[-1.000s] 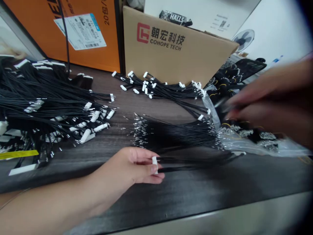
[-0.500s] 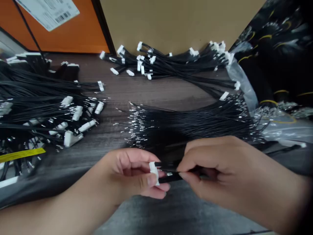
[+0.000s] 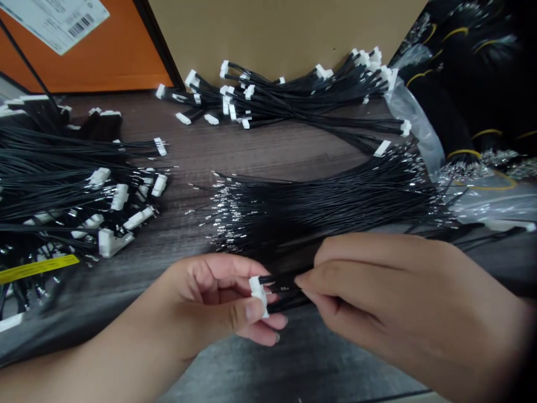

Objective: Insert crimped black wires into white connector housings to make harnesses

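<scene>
Between the thumb and fingers of my left hand is a white connector housing, gripped at its near end. Black wires run from the housing to the right, under my right hand. My right thumb and forefinger are pinched on a thin black wire, whose small metal terminal points at the housing across a short gap. The fingertips partly hide this wire. Just beyond both hands lies a wide bundle of loose black wires with shiny metal terminals at its ends.
Black cables with white connectors lie at the back, against a cardboard box. More connector cables are heaped at left, near a yellow strip and an orange box. Bagged wire bundles sit at right.
The view has shifted slightly, so the table items sit further left. My right hand has turned a little and its pinch is nearer the connector housing. My left hand keeps its grip.
</scene>
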Demonstrator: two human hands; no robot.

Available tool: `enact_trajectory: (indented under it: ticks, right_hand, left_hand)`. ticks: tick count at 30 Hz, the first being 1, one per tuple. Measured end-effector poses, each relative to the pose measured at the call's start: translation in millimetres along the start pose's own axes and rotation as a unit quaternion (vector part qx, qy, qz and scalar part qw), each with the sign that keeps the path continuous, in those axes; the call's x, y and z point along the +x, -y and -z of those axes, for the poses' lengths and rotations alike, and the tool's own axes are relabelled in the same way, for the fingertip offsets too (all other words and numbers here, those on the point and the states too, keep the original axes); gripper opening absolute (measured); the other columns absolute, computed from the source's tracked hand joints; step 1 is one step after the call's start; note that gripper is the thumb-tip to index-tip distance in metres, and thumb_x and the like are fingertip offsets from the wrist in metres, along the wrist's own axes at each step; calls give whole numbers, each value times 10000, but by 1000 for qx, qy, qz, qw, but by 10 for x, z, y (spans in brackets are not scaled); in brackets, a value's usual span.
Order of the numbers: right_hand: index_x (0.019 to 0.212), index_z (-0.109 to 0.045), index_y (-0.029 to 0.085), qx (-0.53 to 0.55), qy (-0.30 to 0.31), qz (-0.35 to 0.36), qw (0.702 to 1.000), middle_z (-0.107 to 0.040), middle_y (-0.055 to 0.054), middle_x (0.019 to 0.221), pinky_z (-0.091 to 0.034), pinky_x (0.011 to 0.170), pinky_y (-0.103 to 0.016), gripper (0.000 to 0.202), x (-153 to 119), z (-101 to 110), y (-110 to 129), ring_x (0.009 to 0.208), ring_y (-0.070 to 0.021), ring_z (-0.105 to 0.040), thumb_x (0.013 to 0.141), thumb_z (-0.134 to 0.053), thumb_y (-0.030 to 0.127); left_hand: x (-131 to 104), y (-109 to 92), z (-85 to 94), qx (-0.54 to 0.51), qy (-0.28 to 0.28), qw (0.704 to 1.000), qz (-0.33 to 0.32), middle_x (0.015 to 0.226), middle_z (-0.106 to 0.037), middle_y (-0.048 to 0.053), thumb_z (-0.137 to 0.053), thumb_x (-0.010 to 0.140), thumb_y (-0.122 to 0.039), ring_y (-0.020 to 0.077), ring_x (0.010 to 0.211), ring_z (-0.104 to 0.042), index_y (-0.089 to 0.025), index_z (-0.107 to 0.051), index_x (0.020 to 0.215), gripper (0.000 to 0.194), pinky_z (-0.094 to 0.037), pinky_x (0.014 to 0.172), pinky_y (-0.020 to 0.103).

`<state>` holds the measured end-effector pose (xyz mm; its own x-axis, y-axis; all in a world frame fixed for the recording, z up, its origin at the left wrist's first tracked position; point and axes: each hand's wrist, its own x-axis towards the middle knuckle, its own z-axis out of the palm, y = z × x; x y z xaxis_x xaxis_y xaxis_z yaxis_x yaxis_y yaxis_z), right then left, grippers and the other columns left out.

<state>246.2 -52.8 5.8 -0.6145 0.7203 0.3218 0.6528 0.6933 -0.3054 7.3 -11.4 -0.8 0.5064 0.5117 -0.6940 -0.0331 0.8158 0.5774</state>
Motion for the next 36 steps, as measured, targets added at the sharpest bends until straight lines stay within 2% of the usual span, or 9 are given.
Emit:
enact_trajectory:
  ticks: [3, 6, 11, 17, 21, 24, 28, 33, 36]
  right_hand:
    - [669, -605, 227, -2, 17, -6, 1000, -560, 1, 677, -423, 574, -335, 486, -20, -26, 37, 606, -144, -448, 1021, -356, 1]
    - [674, -610, 253, 19, 11, -24, 999, -626, -10, 742, -442, 572, -373, 460, -15, -41, 96, 620, -165, -474, 1063, -413, 107]
    - [650, -631, 248, -31, -22, -6, 999, -697, -39, 791, -427, 553, -421, 449, -9, -28, 158, 653, -193, -540, 934, -408, -18]
    - [637, -632, 250, -52, -55, 19, 997, -686, -57, 754, -443, 536, -418, 491, -57, -30, 155, 635, -192, -519, 965, -378, -12]
    - [695, -658, 279, 29, -65, -28, 997, -676, -41, 723, -508, 577, -394, 412, -84, -57, 141, 643, -198, -579, 1013, -477, 88]
    - [744, -689, 313, 92, -36, -66, 993, -673, -41, 697, -567, 613, -387, 380, -67, -86, 145, 659, -215, -609, 1034, -485, 176]
    - [733, -693, 316, 122, -21, -94, 988, -672, -46, 686, -573, 611, -371, 414, -40, -129, 174, 676, -213, -623, 1066, -466, 222]
    - [860, -771, 307, 140, 15, -164, 976, -692, -52, 739, -576, 616, -340, 277, -46, -123, 167, 773, -228, -680, 1054, -641, 457]
    - [881, -785, 293, 148, 34, -185, 971, -693, -41, 735, -561, 610, -321, 241, -33, -81, 141, 758, -217, -681, 1026, -688, 460]
  left_hand:
    - [-15, -14, -16, 0, -14, 1000, 5, 750, -878, -8, -1120, 623, -275, 197, 741, -868, -249, -916, 809, 277, -683, 646, 216]
    - [-26, -19, -2, -1, -18, 1000, 8, 764, -878, -8, -1118, 627, -264, 207, 748, -867, -256, -913, 820, 282, -676, 655, 236]
    - [-33, -19, -7, 3, -18, 1000, 4, 760, -867, -16, -1122, 623, -274, 189, 713, -850, -257, -910, 819, 290, -668, 649, 236]
    - [-26, -38, -24, 9, -16, 1000, 6, 743, -856, -19, -1126, 617, -292, 170, 711, -846, -248, -911, 796, 283, -660, 628, 191]
    - [-13, -67, 40, 27, 26, 999, 14, 813, -877, 5, -1075, 731, -265, 161, 739, -844, -231, -921, 856, 201, -666, 663, 185]
    - [-8, -78, 76, 32, 46, 998, 31, 817, -876, 2, -1064, 748, -243, 154, 738, -837, -240, -925, 869, 184, -678, 702, 197]
    - [-3, -74, 59, 30, 44, 998, 29, 783, -863, -9, -1045, 777, -236, 157, 766, -842, -237, -926, 866, 149, -689, 745, 200]
    - [1, -67, 15, 32, 28, 999, 17, 760, -871, 25, -1070, 727, -247, 149, 704, -820, -208, -922, 825, 182, -688, 702, 194]
    - [-3, -19, 32, 6, 28, 1000, -10, 782, -879, 27, -1070, 727, -245, 156, 705, -835, -207, -921, 850, 196, -685, 676, 183]
